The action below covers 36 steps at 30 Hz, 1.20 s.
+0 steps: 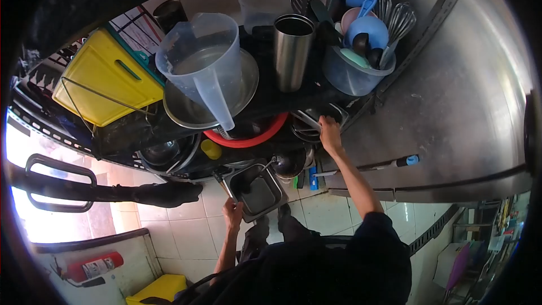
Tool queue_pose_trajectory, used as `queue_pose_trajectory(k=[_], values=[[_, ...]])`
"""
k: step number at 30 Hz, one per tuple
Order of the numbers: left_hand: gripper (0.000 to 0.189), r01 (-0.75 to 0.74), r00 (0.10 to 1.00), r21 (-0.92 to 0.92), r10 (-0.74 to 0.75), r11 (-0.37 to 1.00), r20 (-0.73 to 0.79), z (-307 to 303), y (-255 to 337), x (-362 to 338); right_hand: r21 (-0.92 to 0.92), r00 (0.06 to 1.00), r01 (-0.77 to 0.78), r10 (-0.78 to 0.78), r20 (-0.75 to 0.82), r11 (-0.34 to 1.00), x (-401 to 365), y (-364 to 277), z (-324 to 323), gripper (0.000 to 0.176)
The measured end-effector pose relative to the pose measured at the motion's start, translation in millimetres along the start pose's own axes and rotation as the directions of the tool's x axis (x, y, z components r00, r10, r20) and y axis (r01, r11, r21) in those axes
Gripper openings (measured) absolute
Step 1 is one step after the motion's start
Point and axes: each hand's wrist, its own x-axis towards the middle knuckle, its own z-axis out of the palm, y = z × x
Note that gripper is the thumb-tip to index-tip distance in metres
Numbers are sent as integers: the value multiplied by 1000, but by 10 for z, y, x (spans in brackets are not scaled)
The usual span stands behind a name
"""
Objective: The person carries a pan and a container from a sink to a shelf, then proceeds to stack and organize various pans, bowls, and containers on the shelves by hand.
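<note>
Low in the view, my left hand is closed on the left edge of a rectangular metal pan, which has a dark utensil lying in it. My right hand reaches up to the lower shelf, its fingers closed on the rim of a metal tray among stacked metal containers. Just left of that hand is a red basin. A dark round pot hangs or stands below the shelf, between my two hands.
The upper shelf holds a clear plastic jug in a metal bowl, a steel cup, a utensil tub and yellow boards. A stainless surface stands right. A fire extinguisher is lower left.
</note>
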Motion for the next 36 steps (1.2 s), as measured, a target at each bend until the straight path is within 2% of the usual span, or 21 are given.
queue_pose_trajectory(k=[4, 6, 8, 11, 13, 15, 16, 17, 18, 20, 22, 25, 27, 28, 30, 31, 32, 33, 34, 35, 36], values=[[17, 35, 999, -13, -36, 999, -31, -68, -61, -63, -164, 996, 93, -93, 10, 982, 284, 632, 747, 28], [17, -66, 996, -5, 65, 998, -65, -100, -127, -30, -225, 993, 112, -103, 49, 968, 329, 782, 1050, 31], [15, -22, 997, -47, 18, 999, -71, -105, 134, -124, -318, 992, -44, 79, 97, 947, 332, 805, 1221, 30], [12, -26, 999, -111, 20, 994, -48, -96, 334, -157, -376, 998, -41, 53, 23, 926, 247, 558, 1093, 17], [12, -22, 999, -102, 18, 995, -42, -90, 331, -117, -75, 998, -64, 64, -6, 995, 269, 37, 689, 17], [11, -29, 999, -96, 26, 995, -24, -53, 359, -93, 315, 999, 12, -28, 46, 949, 131, -637, 260, 14], [13, -24, 999, -3, 24, 1000, -38, -20, 392, -80, 390, 988, 145, -153, -13, 909, 23, -1006, 82, 10], [14, -23, 999, 89, 27, 996, -46, 26, 432, -59, 571, 981, 100, -176, 79, 815, -153, -1304, 33, 10], [14, -46, 999, 83, 48, 996, -19, 86, 464, -42, 598, 901, 331, -433, 30, 730, -307, -1434, 110, 10], [18, -167, 985, 154, 172, 974, -15, 181, 471, -53, 198, 803, 451, -493, 334, 870, -621, -1674, 312, 32], [20, -219, 975, 275, 221, 936, 25, 228, 395, -4, -61, 754, 578, -504, 422, 814, -916, -1611, 600, 48], [22, -176, 984, 191, 168, 966, 57, 262, 380, -6, 59, 715, 480, -429, 552, 875, -754, -1636, 299, 39], [22, -178, 983, 174, 166, 969, 80, 232, 244, 49, 342, 877, 140, -277, 393, 929, -604, -1575, -215, 30], [23, -168, 984, 158, 154, 973, 93, 213, 195, 77, 437, 950, 77, -199, 240, 896, -471, -1595, -606, 27], [23, -147, 983, 79, 137, 986, 121, 145, 145, 80, 299, 928, 368, -328, -176, 880, -144, -1499, -1506, 33], [23, -143, 983, 64, 134, 988, 129, 100, 90, 89, 701, 964, 198, -5, -267, 685, -125, -1365, -1701, 35], [23, -137, 982, 50, 129, 989, 136, 62, 36, 96, 474, 898, 203, 30, -439, 857, -6, -1361, -2267, 25], [23, -125, 986, 43, 119, 991, 119, 33, -10, 94, 789, 796, 210, 369, -481, 577, 78, -1381, -2628, 13], [23, -124, 986, 39, 118, 992, 118, 13, 35, 41, 659, 652, 445, 285, -703, 607, 219, -1095, -2837, 16], [23, -64, 989, -1, 64, 998, 132, -24, 135, -34, 584, 481, 598, 336, -809, 549, 403, -975, -3049, 18], [23, -5, 990, -43, 11, 999, 141, -67, 185, -81, 574, 422, 621, 389, -819, 534, 571, -877, -3179, 20]])
